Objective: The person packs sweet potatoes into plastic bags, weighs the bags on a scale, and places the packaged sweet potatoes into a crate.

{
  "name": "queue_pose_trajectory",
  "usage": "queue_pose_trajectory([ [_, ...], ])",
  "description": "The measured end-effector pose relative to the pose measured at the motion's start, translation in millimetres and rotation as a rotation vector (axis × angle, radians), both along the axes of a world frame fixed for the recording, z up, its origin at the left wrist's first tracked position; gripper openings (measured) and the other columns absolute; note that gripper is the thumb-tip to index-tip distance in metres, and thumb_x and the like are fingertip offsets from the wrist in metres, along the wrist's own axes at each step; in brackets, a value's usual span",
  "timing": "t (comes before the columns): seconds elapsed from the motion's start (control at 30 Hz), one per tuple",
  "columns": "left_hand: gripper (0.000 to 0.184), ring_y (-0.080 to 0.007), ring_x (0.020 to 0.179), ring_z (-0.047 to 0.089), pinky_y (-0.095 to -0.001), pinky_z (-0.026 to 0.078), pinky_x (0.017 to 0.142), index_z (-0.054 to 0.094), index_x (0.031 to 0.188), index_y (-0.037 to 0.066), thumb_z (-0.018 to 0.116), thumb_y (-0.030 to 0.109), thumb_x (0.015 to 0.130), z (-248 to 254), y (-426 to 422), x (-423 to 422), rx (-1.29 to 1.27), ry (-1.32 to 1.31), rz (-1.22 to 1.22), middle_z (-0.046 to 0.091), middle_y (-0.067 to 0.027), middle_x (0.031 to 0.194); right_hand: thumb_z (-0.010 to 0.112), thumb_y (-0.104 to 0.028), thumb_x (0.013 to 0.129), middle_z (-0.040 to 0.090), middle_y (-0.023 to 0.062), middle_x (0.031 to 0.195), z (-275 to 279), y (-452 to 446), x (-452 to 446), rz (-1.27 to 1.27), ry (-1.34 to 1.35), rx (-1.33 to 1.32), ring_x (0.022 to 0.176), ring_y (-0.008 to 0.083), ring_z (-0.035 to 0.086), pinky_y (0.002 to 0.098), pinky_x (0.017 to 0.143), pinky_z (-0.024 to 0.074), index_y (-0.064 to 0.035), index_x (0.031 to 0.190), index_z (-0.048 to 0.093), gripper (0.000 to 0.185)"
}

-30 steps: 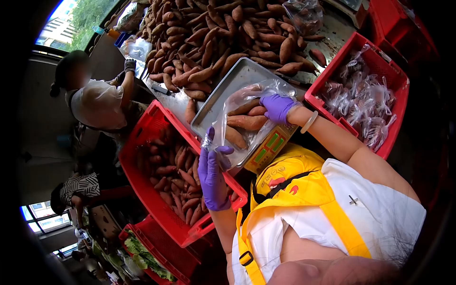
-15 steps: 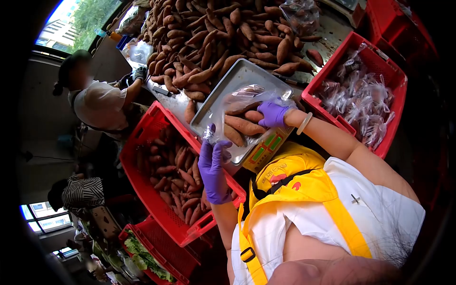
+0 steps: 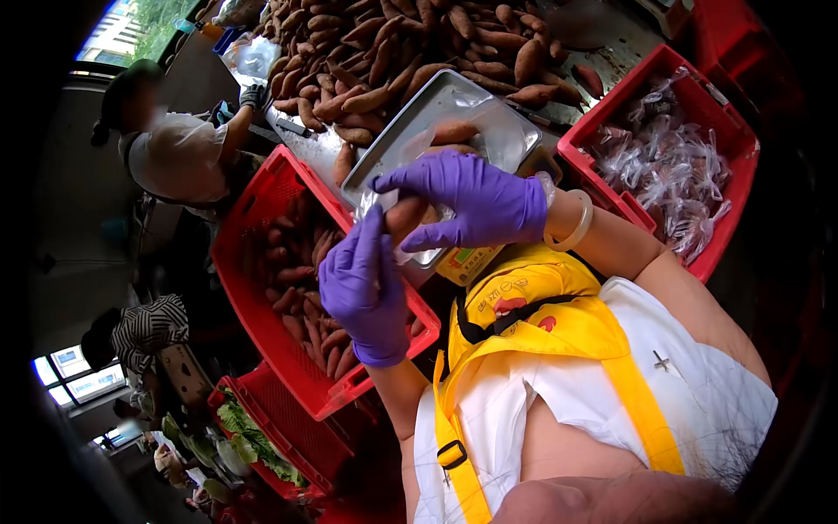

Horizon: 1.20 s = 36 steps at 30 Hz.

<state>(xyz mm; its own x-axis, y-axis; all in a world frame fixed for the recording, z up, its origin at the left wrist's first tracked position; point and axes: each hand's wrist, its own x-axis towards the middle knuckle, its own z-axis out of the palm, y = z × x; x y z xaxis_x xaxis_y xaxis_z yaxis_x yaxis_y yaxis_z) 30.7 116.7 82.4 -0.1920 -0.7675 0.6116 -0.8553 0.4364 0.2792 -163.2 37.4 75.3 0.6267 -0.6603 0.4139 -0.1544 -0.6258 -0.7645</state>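
Note:
My left hand (image 3: 362, 288), in a purple glove, pinches the edge of a clear plastic bag (image 3: 371, 199). My right hand (image 3: 480, 201), gloved the same, curves around a sweet potato (image 3: 404, 218) at the bag's mouth, its thumb below and fingers above. Beneath both hands is the metal tray (image 3: 445, 85) of a yellow weighing scale (image 3: 463, 264). Other sweet potatoes (image 3: 454, 133) lie on the tray, partly under clear plastic. The right hand hides much of the bag and tray, so I cannot tell how many pieces are inside.
A large sweet potato heap (image 3: 375, 44) covers the table beyond. A red crate (image 3: 349, 389) of sweet potatoes stands at left; another red crate (image 3: 742, 183) at right holds filled, tied bags. A co-worker (image 3: 179, 162) in dark gloves stands left. Lower left, a crate holds leafy greens (image 3: 253, 441).
My right hand has moved left from the tray and now has a sweet potato beside my left hand. My left hand has moved slightly left and its fingers have closed on the bag.

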Motion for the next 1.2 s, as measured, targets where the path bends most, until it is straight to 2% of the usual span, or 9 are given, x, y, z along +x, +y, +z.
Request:
queue_pose_trajectory([
  [0.13,0.036,-0.0174,0.095,0.065,-0.0258,0.051,0.085,0.051,0.133,0.001,0.049,0.015,0.1,-33,9,25,0.48,1.184,-0.068,0.064,-0.0132,0.117,0.069,-0.02,0.087,0.062,0.0102,0.111,-12,-2,12,0.095,-0.29,0.471,0.099,0.0153,0.06,0.0286,0.09,0.0468,-0.0032,0.13,0.051,0.05],
  [0.17,0.041,-0.0202,0.107,0.059,-0.0294,0.046,0.093,0.047,0.137,0.002,0.049,0.02,0.1,-58,0,10,0.443,0.993,-0.006,0.059,-0.0142,0.124,0.067,-0.017,0.089,0.062,0.0091,0.111,-28,6,26,0.164,-0.437,0.799,0.101,0.0134,0.059,0.0276,0.091,0.0468,-0.0024,0.132,0.049,0.049],
  [0.2,0.043,-0.0209,0.112,0.055,-0.0311,0.045,0.094,0.047,0.137,0.002,0.05,0.023,0.099,-122,-1,9,0.434,0.912,-0.066,0.057,-0.0142,0.125,0.064,-0.015,0.092,0.063,0.0072,0.113,-72,6,48,0.102,-0.283,0.427,0.104,0.0111,0.058,0.0267,0.092,0.0467,-0.0013,0.136,0.046,0.049],
  [0.27,0.048,-0.0222,0.116,0.051,-0.0332,0.043,0.096,0.047,0.138,0.003,0.056,0.024,0.096,-170,5,1,0.371,0.664,0.018,0.053,-0.0141,0.127,0.061,-0.013,0.094,0.063,0.0064,0.114,-70,14,42,-0.073,-0.228,0.578,0.103,0.0121,0.059,0.0264,0.093,0.0471,-0.0013,0.136,0.045,0.047],
  [0.37,0.056,-0.0323,0.12,0.048,-0.0388,0.036,0.104,0.049,0.135,0.001,0.07,0.02,0.086,-174,27,14,0.393,0.574,0.212,0.053,-0.0184,0.126,0.055,-0.009,0.096,0.062,0.0069,0.116,-94,-7,-12,-0.082,-0.614,0.869,0.101,0.0111,0.06,0.0262,0.093,0.0485,-0.0013,0.128,0.055,0.033],
  [0.5,0.055,-0.0367,0.119,0.049,-0.0412,0.039,0.101,0.053,0.127,0.0,0.074,0.015,0.078,-201,31,33,0.418,0.308,0.078,0.053,-0.02,0.128,0.056,-0.008,0.094,0.064,0.0037,0.117,-74,-18,-66,-0.354,-0.558,0.731,0.098,0.0097,0.061,0.025,0.09,0.0489,-0.0012,0.119,0.061,0.027],
  [0.73,0.056,-0.0311,0.09,0.065,-0.0378,0.052,0.079,0.053,0.134,0.009,0.069,0.008,0.08,-143,27,40,0.323,0.093,0.126,0.065,-0.0142,0.107,0.057,-0.014,0.095,0.067,0.0036,0.108,-75,-13,-81,-0.337,-0.476,0.682,0.09,0.0102,0.061,0.0254,0.086,0.0483,-0.0036,0.123,0.061,0.03],
  [0.97,0.043,-0.0325,0.116,0.056,-0.0399,0.041,0.101,0.053,0.132,0.001,0.06,0.018,0.093,-109,83,135,0.293,-0.005,0.751,0.056,-0.0201,0.129,0.067,-0.042,0.088,0.047,0.0083,0.134,-66,-20,-134,-0.751,-0.465,0.204,0.125,0.0171,0.044,0.0319,0.104,0.0356,-0.0116,0.145,0.03,0.074],
  [1.2,0.054,-0.0274,0.121,0.052,-0.0346,0.041,0.102,0.042,0.14,-0.001,0.059,0.027,0.096,-78,54,84,0.324,0.344,0.467,0.052,-0.0188,0.129,0.069,-0.052,0.082,0.047,0.009,0.133,-76,-15,-135,-0.741,-0.318,0.091,0.126,0.0205,0.044,0.0358,0.106,0.0343,-0.0085,0.137,0.038,0.076],
])
